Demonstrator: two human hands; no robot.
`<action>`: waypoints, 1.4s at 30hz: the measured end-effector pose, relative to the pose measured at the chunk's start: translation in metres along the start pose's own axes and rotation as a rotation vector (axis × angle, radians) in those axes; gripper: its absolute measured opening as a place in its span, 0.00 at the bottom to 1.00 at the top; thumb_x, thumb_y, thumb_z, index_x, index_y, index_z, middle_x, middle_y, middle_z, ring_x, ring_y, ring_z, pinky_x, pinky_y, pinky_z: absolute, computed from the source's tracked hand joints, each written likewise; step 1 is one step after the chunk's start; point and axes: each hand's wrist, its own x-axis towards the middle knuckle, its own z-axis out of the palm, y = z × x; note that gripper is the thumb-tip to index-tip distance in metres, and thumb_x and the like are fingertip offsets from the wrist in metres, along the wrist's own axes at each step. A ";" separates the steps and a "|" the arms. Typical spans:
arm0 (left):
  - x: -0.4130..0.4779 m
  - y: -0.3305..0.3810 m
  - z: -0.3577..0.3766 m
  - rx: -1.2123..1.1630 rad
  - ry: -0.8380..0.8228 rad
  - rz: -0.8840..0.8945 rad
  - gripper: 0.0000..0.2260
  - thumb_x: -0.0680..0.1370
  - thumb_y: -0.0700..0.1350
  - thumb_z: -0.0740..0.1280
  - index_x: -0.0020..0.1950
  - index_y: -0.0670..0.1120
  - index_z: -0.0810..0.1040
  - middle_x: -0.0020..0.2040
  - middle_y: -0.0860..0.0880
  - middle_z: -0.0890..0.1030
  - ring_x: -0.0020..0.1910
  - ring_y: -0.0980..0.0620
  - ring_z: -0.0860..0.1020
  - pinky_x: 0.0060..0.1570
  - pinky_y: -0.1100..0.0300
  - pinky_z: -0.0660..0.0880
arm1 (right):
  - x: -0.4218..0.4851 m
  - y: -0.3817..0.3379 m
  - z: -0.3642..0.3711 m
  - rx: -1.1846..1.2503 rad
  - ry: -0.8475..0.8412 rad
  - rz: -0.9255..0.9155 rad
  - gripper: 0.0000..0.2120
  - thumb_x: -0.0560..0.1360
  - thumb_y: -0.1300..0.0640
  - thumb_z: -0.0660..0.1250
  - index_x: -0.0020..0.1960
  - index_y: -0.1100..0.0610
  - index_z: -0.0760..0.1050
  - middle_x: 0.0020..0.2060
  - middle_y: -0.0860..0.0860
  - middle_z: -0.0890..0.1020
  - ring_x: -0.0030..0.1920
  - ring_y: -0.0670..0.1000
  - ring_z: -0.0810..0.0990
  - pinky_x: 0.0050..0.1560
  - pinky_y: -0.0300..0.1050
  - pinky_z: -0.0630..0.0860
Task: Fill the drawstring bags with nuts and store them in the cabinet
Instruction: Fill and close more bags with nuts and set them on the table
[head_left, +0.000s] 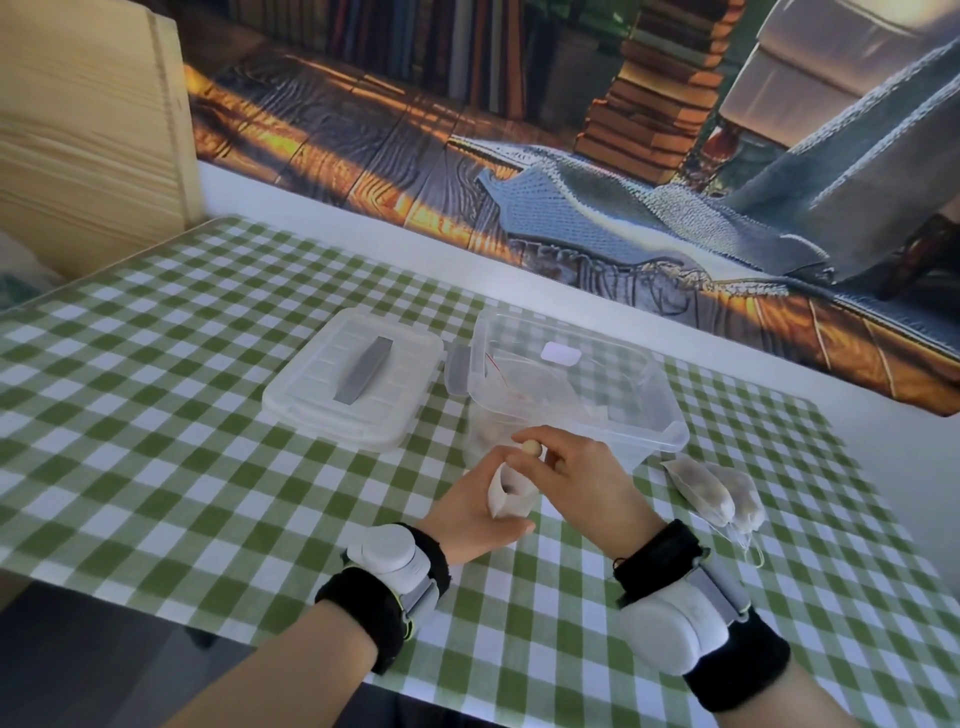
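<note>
My left hand (475, 512) grips a small white drawstring bag (508, 493) upright, its mouth held open. Just above that mouth my right hand (576, 470) pinches a pale round nut (531, 448) between thumb and fingertips. Behind both hands stands a clear plastic box (667, 410) with no lid on it; nuts show dimly through its near wall, and some bags with a red string lie inside. Two filled bags (719, 493) lie side by side on the cloth to the right of my right hand.
The box's clear lid (311, 400) with a grey handle lies flat to the left of the box. A green and white checked cloth (208, 467) covers the table. A light wooden cabinet wall (88, 135) rises at the far left. A printed wall hanging (519, 156) runs behind.
</note>
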 end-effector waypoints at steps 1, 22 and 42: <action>0.000 0.000 0.000 -0.005 -0.001 -0.003 0.23 0.70 0.42 0.71 0.61 0.57 0.68 0.47 0.54 0.77 0.48 0.57 0.77 0.50 0.58 0.76 | 0.000 0.000 -0.003 -0.017 -0.043 0.003 0.09 0.76 0.51 0.66 0.55 0.51 0.78 0.25 0.42 0.72 0.29 0.37 0.72 0.35 0.27 0.68; 0.000 0.000 0.000 -0.034 -0.039 0.041 0.25 0.71 0.39 0.71 0.64 0.53 0.67 0.40 0.57 0.70 0.37 0.64 0.70 0.39 0.65 0.70 | 0.001 -0.003 0.030 0.290 0.173 0.009 0.09 0.79 0.59 0.60 0.42 0.49 0.75 0.29 0.45 0.79 0.31 0.43 0.77 0.38 0.38 0.75; 0.000 -0.001 0.000 -0.034 -0.059 0.021 0.24 0.66 0.48 0.73 0.58 0.60 0.68 0.44 0.55 0.73 0.45 0.55 0.76 0.49 0.56 0.77 | -0.004 -0.008 0.004 0.408 0.000 -0.010 0.16 0.77 0.69 0.53 0.47 0.52 0.74 0.29 0.41 0.74 0.31 0.38 0.73 0.35 0.30 0.69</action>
